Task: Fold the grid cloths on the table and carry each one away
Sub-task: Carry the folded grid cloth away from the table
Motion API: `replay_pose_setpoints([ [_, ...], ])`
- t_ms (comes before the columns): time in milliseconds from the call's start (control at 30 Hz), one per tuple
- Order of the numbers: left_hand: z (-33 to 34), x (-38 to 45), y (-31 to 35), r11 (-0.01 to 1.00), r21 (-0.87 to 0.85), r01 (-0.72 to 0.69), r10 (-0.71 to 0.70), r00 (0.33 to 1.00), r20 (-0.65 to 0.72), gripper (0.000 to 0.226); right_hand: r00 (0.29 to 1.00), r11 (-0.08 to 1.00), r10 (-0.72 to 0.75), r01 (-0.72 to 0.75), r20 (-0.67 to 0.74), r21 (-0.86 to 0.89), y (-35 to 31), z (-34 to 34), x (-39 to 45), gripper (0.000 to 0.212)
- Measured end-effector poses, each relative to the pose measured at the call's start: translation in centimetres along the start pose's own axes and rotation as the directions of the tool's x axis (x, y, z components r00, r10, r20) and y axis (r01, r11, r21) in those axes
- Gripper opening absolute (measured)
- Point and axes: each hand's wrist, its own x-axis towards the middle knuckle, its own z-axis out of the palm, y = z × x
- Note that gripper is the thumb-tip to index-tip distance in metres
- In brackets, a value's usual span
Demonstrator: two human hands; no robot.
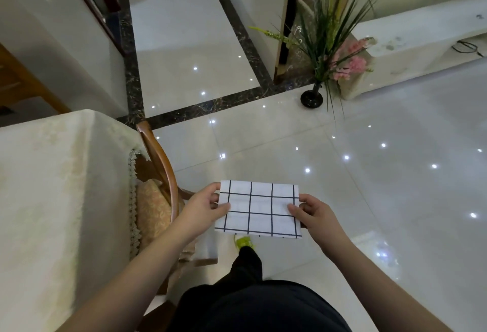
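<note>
My left hand [204,206] and right hand [313,213] each pinch one end of the folded cloth [259,209], held flat above the floor [369,186], right of the table [52,186].

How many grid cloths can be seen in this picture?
1. The folded grid cloth is held between both hands, above the floor, right of the table. Others may lie outside the view.

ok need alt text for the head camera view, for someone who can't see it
Seen from above, a person's left hand and right hand hold a folded white grid cloth flat over a glossy tiled floor. A cloth-covered table and wooden chair stand at left, a potted plant ahead.
</note>
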Motion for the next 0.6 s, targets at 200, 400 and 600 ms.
replay_pose_setpoints([
  [200,-3.2,5.4,1.0,0.996,-0.087,0.001,-0.008,0.997,-0.082,0.036,0.998,0.996,-0.009,0.014,0.068,-0.083,-4.7,1.0,7.4,0.011],
  [400,-6.9,10.3,2.1,0.994,-0.108,0.016,-0.029,0.992,-0.123,0.036,0.995,0.984,-0.02,0.037,0.098,-0.175,-9.5,2.0,13.3,0.015],
  [600,-8.9,15.0,3.8,0.988,-0.15,0.021,-0.048,0.983,-0.178,0.037,0.993,0.978,-0.028,0.051,0.112,-0.201,-13.0,2.2,19.7,0.015],
])
